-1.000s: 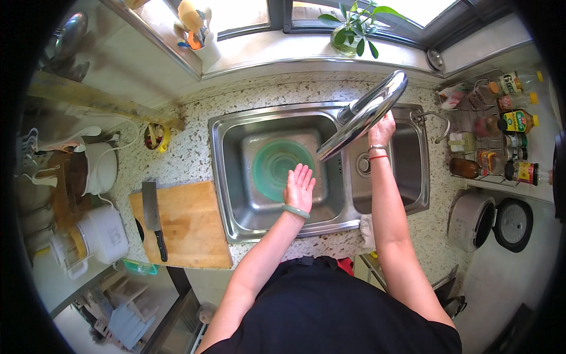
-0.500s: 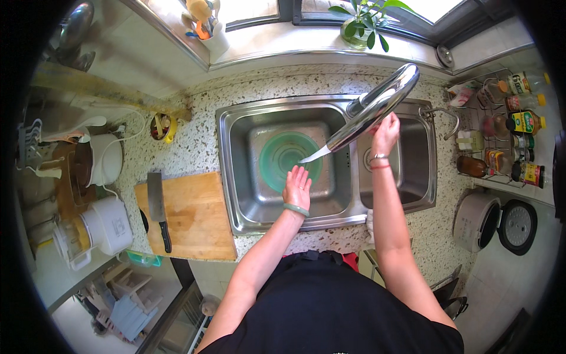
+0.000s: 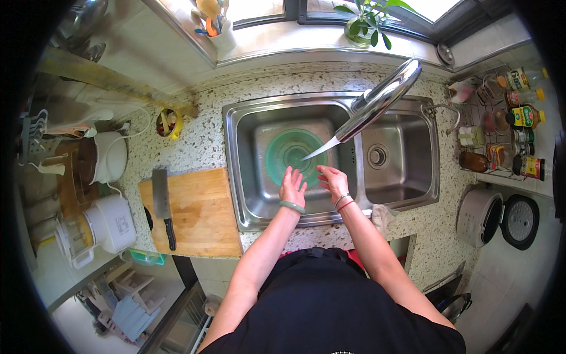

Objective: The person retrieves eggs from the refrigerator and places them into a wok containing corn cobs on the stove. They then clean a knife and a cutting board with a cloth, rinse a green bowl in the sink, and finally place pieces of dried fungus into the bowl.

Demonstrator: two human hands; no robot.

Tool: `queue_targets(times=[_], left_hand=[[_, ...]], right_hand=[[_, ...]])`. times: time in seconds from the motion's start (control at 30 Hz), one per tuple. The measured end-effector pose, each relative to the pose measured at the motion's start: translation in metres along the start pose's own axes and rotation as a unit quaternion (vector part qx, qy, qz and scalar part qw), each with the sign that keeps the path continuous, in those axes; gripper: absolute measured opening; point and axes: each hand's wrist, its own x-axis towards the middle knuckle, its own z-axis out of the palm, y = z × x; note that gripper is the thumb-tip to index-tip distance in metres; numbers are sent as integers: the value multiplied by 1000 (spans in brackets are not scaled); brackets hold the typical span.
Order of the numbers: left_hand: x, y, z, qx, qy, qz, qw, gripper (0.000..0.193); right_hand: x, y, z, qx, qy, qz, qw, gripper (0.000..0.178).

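Note:
Water runs from the chrome faucet (image 3: 382,101) in a slanting stream (image 3: 321,147) into a green translucent basin (image 3: 277,152). That basin sits in the left bowl of the steel double sink (image 3: 250,203). My left hand (image 3: 292,189), wearing a green bangle, is held palm up over the basin's near edge, fingers apart and nothing in it. Beside it, to the right, my right hand (image 3: 334,182) is over the same bowl with its fingers loosely bent. I see nothing in it. Neither hand is in the stream.
Left of the sink, a cleaver (image 3: 161,203) lies on a wooden cutting board (image 3: 203,212). A cloth (image 3: 383,217) rests at the sink's front edge. Farther right are a rack of seasoning bottles (image 3: 501,133) and a rice cooker (image 3: 480,218) with its lid up. A potted plant (image 3: 359,32) stands behind.
My right hand has left the faucet area over the right bowl and come left and nearer, beside my left hand. My left hand stays over the basin, water still running.

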Motion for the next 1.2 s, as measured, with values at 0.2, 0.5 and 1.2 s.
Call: queue_targets(times=[0.2, 0.5, 1.2], left_hand=[[2, 6, -13, -9, 27, -2, 1000, 55], [3, 8, -18, -8, 29, 0, 1000, 55], [6, 9, -27, 9, 31, 15, 999, 56]], right_hand=[[5, -2, 6, -47, 19, 42, 998, 28], [7, 15, 4, 25, -10, 31, 999, 26], [10, 23, -3, 36, 40, 58, 997, 17]])
